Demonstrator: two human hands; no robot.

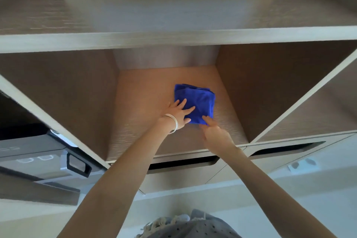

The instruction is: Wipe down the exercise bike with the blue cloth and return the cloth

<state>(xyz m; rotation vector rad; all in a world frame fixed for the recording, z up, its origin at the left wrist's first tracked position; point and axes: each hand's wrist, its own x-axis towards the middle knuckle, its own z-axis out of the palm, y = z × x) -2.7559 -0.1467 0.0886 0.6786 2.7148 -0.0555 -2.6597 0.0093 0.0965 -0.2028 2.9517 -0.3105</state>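
A folded blue cloth lies flat mid-floor in an open wooden cubby, its slightly longer side running front to back. The left hand presses its left part with straight, spread fingers. The right hand touches its near edge; I cannot tell whether it pinches the cloth.

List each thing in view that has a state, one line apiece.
cubby: open at the front.
blue cloth: folded, lying on the cubby floor.
left hand: fingers straight, pressing on the cloth.
right hand: touching the cloth's near corner; grip unclear.
drawer: shut.
bangles: on the left wrist.
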